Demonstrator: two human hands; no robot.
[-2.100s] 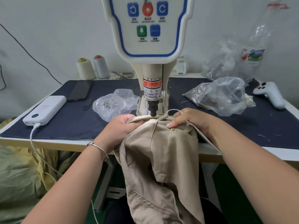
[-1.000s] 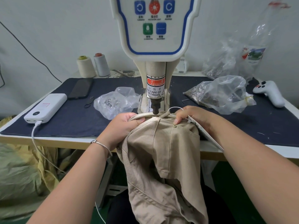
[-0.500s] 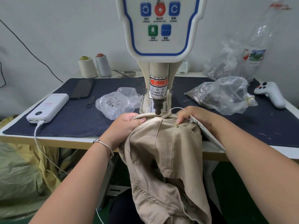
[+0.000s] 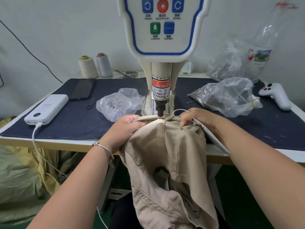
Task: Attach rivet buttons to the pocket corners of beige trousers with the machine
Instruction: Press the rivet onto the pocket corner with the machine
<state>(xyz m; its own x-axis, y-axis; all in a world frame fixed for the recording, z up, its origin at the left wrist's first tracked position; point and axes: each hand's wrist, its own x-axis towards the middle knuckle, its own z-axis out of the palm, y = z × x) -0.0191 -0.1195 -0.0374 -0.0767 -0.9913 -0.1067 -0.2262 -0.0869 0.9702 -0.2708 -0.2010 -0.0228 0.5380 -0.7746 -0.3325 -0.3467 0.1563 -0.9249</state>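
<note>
Beige trousers (image 4: 166, 156), ribbed, one rivet (image 4: 181, 128) set, both hands' fingers (image 4: 140, 121) clamped on waistband

A garment workshop is shown: a riveting machine (image 4: 160, 66) is mounted on a worktable (image 4: 49, 142), thread cones (image 4: 87, 66) are set against the wall, and plastic bags of metal fittings (image 4: 226, 96) are laid alongside.

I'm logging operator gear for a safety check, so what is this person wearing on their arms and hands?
Both forearms are bare, with no sleeves in view and no gloves. The left hand has a thin silver bangle at the wrist. The right hand shows no ring, watch or band.
</note>
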